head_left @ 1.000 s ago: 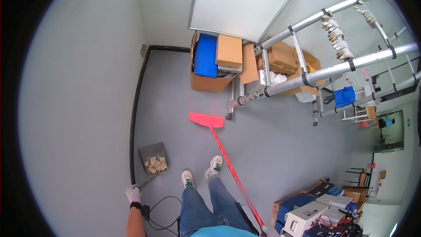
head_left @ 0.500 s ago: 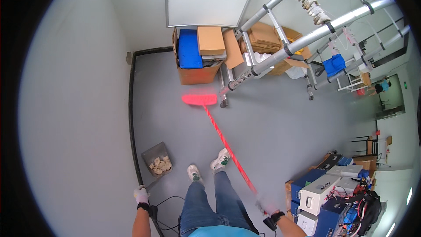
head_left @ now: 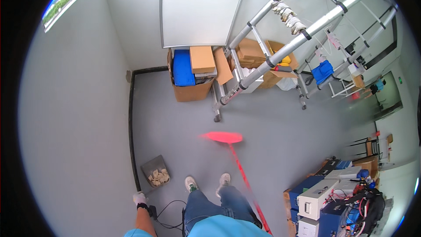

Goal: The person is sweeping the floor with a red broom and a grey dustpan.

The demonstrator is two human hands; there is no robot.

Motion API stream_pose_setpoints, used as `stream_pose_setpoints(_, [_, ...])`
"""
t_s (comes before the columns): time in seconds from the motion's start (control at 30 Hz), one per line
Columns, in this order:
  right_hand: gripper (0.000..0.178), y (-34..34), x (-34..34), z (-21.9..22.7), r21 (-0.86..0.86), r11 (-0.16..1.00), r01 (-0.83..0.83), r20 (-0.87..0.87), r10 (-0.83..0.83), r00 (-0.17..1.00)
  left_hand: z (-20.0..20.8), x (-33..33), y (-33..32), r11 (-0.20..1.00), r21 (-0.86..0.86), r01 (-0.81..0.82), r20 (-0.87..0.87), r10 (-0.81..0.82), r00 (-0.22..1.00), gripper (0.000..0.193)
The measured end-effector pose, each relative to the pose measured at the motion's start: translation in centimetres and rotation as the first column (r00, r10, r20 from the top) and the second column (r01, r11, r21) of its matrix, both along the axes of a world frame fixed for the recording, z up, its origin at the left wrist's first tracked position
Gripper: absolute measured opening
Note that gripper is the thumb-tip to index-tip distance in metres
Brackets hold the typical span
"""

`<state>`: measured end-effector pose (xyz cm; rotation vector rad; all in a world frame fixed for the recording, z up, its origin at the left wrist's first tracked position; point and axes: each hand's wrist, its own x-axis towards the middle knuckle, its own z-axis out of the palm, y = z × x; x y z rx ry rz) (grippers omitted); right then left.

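A red push broom with a wide head [head_left: 224,137], blurred by motion, rests on or just over the grey floor in front of my feet. Its red-striped handle [head_left: 240,166] slants down to the right, past my leg, and leaves the picture at the lower edge. My right hand is out of view. At the lower left, my left hand [head_left: 140,198], in a white glove, is closed beside the wall's black skirting, at the handle end of a grey dustpan [head_left: 151,165]. Several crumpled pale pieces [head_left: 158,177] lie in the pan.
Ahead stands an open cardboard box [head_left: 190,93] with blue and brown boxes inside. A telescopic aluminium ladder [head_left: 263,68] spans the right, gloves hung on its rungs. Cases and cables pile up at the right [head_left: 313,202]. A black cable [head_left: 169,208] lies by my left leg.
The broom head has come nearer to my feet and to the right. My right hand has dropped out of the picture. My feet have shifted and the view has tilted upward.
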<state>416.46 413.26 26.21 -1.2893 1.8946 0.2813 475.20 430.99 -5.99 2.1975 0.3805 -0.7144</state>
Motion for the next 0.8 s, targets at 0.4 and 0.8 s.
stream_pose_setpoints(0.4, [0.028, -23.1, 5.3, -4.5, 0.069, 0.989, 0.129, 0.359, -0.145, 0.922, 6.2, -9.5, -1.6, 0.768, -0.233, -0.596, -0.239, 0.549, 0.801, 0.02])
stream_pose_setpoints(0.8, [0.028, -34.5, 18.2, -10.6, 0.119, 0.935, -0.335, 0.053, 0.331, 0.942, 16.6, -24.3, 1.3, 0.618, -0.309, -0.723, -0.196, 0.702, 0.685, 0.031])
